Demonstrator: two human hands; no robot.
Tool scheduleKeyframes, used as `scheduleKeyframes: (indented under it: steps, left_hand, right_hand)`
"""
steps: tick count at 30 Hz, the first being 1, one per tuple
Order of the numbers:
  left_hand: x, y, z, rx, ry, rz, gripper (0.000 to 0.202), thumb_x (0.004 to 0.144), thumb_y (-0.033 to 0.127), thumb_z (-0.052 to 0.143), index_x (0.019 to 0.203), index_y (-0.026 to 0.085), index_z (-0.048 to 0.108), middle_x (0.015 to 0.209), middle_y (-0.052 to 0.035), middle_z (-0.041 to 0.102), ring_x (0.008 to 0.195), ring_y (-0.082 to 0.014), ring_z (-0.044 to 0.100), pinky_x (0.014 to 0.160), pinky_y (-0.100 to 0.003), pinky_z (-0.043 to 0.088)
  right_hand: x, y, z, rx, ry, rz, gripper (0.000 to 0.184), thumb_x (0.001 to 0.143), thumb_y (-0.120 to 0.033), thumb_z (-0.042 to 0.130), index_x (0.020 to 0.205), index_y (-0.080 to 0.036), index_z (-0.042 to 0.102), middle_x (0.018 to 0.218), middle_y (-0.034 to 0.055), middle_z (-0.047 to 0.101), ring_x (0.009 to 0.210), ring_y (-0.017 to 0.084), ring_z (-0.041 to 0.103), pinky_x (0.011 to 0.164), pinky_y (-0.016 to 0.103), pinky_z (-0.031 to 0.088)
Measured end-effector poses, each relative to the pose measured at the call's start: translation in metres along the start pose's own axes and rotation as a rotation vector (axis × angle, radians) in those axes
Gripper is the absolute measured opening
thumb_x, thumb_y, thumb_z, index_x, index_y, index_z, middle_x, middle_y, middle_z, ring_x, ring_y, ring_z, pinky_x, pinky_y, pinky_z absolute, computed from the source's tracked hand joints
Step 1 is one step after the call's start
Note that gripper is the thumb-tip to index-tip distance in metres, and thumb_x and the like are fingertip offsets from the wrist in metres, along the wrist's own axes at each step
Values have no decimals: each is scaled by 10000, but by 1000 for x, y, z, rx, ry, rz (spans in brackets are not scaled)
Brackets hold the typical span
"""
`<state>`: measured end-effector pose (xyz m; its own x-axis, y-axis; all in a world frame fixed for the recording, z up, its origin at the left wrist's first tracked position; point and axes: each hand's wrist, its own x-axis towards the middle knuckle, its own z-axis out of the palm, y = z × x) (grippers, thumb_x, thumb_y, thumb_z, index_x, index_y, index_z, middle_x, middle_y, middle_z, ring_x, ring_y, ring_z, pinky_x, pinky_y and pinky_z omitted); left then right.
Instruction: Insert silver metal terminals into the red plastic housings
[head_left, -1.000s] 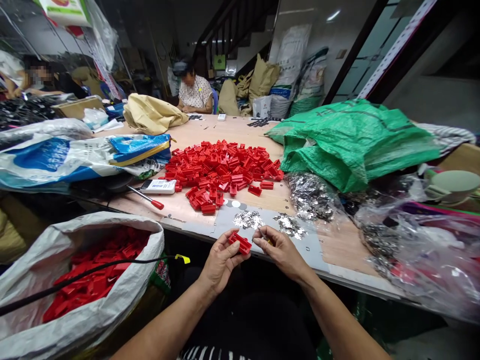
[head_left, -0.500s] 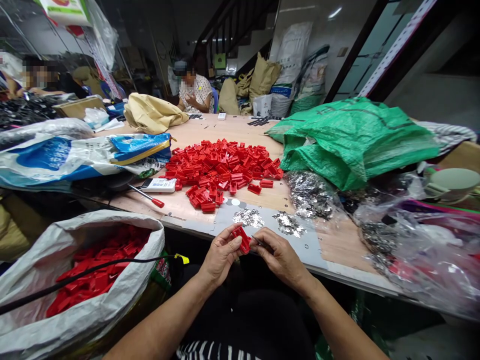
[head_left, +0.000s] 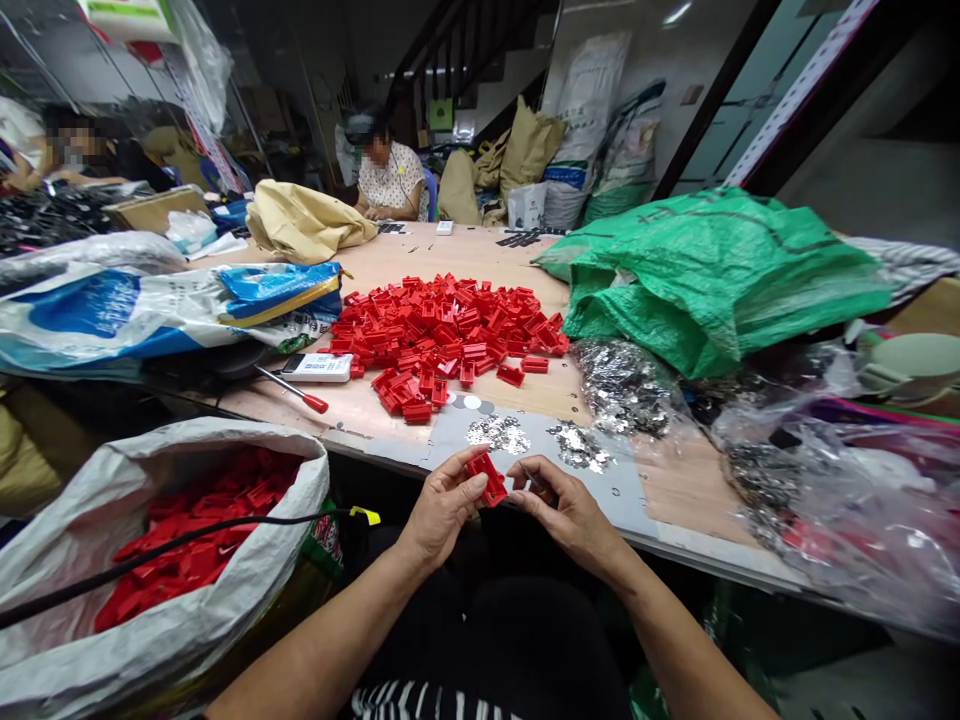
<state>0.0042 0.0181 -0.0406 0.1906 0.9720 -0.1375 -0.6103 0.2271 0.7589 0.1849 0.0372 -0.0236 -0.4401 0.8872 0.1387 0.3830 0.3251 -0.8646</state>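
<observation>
My left hand (head_left: 441, 508) pinches a small red plastic clip (head_left: 486, 478) just in front of the table's near edge. My right hand (head_left: 564, 510) is closed beside it, fingertips against the clip's right end, with a thin dark tool or piece between the fingers that I cannot name. Two small heaps of shiny metal bits (head_left: 498, 434) lie on a grey sheet just beyond my hands. Further back a big pile of the same red clips (head_left: 442, 335) covers the wooden table (head_left: 465, 262).
A white sack (head_left: 161, 560) of red clips stands open at lower left, a black cable across it. A remote and red-tipped screwdriver (head_left: 294, 390) lie left of the pile. Green sack (head_left: 712, 270) and clear bags of metal parts crowd the right. People sit at the far end.
The red clip has been turned in my left hand from lying flat to tilted up. My right hand stays at its right end. The view shifted slightly.
</observation>
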Motion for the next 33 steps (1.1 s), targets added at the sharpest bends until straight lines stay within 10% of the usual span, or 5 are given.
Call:
scheduleKeyframes:
  steps: [16,33]
  left_hand:
    - [9,4,-3,296,3,61,416,712,260,724,1118,195,662,919,-41,694,841,-166,595,807,-282,450]
    - [24,-1,6,132,12,84,466,657,307,774,1094,181,668,898,-76,672,783,-172,601,709,-285,467]
  right_hand:
    - [2,1,16,-244,-61,-153,190,925,-202,450,1012,-234,616,867,46,607,784,171,594,706,282,477]
    - [6,15,23,-212,198,-266,190,936,-278,421,809,-240,557,746,27,588,667,166,583,611,267,487]
